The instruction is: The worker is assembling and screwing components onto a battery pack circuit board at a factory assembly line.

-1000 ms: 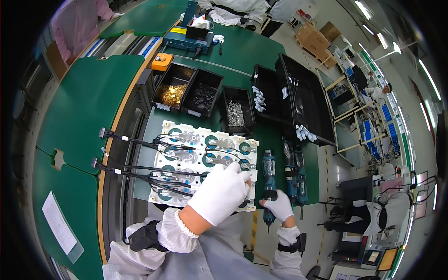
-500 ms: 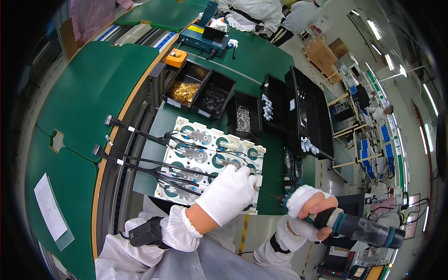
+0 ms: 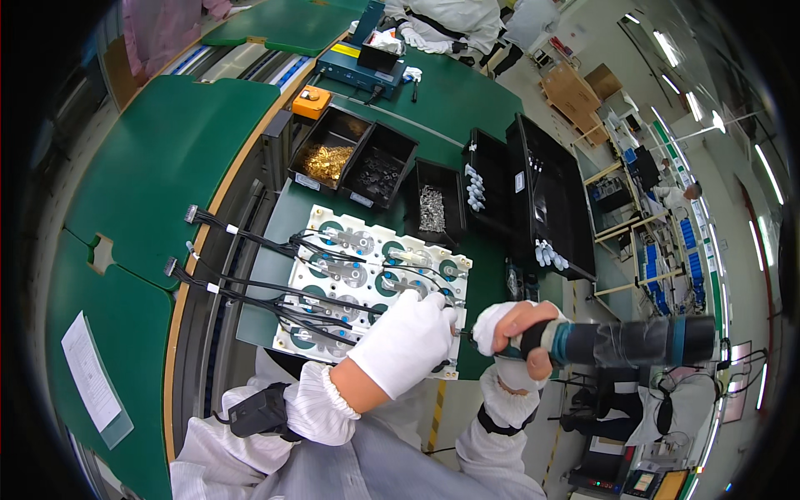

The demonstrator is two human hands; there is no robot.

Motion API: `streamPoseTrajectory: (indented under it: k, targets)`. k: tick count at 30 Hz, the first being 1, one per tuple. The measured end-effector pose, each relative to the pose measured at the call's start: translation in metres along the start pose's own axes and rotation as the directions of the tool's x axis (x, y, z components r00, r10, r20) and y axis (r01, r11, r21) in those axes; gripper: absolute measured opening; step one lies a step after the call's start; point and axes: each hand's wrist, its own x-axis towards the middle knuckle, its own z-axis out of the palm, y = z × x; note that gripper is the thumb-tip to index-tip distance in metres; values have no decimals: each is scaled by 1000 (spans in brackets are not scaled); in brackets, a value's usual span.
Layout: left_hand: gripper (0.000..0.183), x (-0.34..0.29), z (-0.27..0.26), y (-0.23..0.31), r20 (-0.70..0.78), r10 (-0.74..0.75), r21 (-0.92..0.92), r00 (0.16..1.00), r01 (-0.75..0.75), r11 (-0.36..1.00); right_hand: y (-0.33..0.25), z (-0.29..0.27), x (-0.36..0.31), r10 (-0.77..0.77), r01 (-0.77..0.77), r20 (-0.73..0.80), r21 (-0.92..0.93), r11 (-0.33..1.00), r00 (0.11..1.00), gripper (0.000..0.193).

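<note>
A white fixture plate (image 3: 383, 236) lies on the green table, with green round openings, clear discs and small blue parts on it. Black cable bundles (image 3: 258, 292) run across it and off to the left, ending in connectors. My left hand (image 3: 407, 342), in a white glove, rests at the plate's right side with its fingers pinched; what is between them is hidden. In my right hand (image 3: 518, 332), partly gloved with bare fingers showing, is a black and teal power screwdriver (image 3: 625, 342), held level. Its bit points left and reaches close to my left fingertips; whether it touches anything cannot be seen.
Behind the plate stand black bins with gold parts (image 3: 327, 162), black parts (image 3: 377, 173) and silver parts (image 3: 432, 208). A larger black tray (image 3: 554, 200) is at the right. An orange box (image 3: 312, 102) sits behind the bins. A co-worker's gloved hands (image 3: 425, 40) are across the table.
My right hand has brought the screwdriver left and up, and turned it from a slant to level, its tip now by my left fingers. My left hand has hardly moved.
</note>
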Motion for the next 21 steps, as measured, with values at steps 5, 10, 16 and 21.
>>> streamPoseTrajectory:
  k: [5, 10, 16, 21]
  targets:
    - [15, 3, 2, 0, -19, 19, 9, 1000, -19, 1000, -3, 23, 5, 60, -90, -227, -124, 988, 972, 38]
    - [11, 3, -5, -4, -108, 66, -124, 992, -80, 989, -3, 26, 2, -105, 86, -172, -113, 990, 980, 55]
    - [12, -4, -12, 4, 73, 126, -152, 989, -114, 982, -17, 19, 15, 123, -139, -158, -96, 986, 980, 56]
    - [12, -7, -2, 13, 26, 67, -20, 997, -67, 998, -26, 19, -1, -48, 54, -30, 259, 964, 998, 56]
